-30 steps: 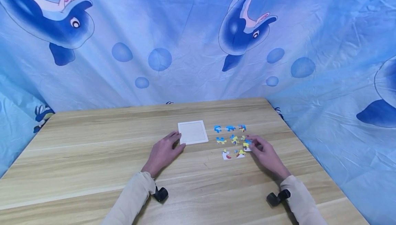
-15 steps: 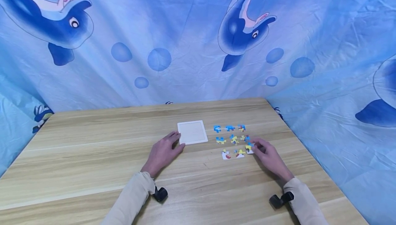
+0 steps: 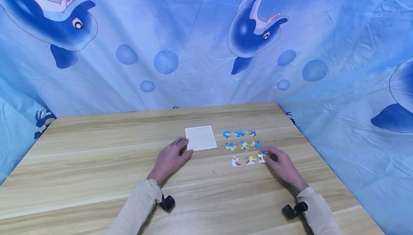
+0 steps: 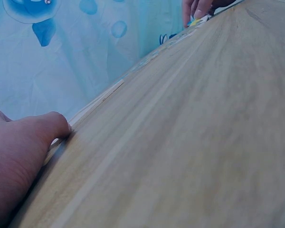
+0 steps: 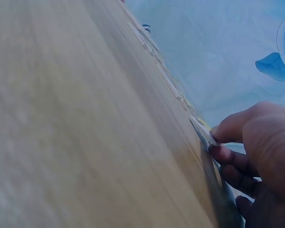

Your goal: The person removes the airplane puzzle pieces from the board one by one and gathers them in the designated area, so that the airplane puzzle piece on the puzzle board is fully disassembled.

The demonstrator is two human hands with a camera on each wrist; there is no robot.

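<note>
In the head view, my right hand [image 3: 281, 165] pinches a yellow, blue and white jigsaw puzzle piece [image 3: 261, 157] at the lower right of several other pieces. The right wrist view shows this puzzle piece [image 5: 203, 127] between thumb and fingertip, tilted with one edge by the tabletop. Those other pieces, such as a blue and yellow one [image 3: 244, 145], lie apart in rows. To their left is a flat, square white puzzle tray [image 3: 201, 138]. With relaxed fingers, my left hand [image 3: 169, 159] touches the tray's left edge and lower left corner; its thumb [image 4: 57, 124] shows in the left wrist view.
A wood-grain table [image 3: 96, 163] carries everything. Behind it and at both sides hangs a blue curtain [image 3: 200, 30] printed with dolphins and bubbles. Black wrist cameras [image 3: 167, 203] sit on both sleeves.
My right hand has moved slightly right and toward me with the puzzle piece, which now sits at the right end of the nearest row. My left hand and the tray have stayed put.
</note>
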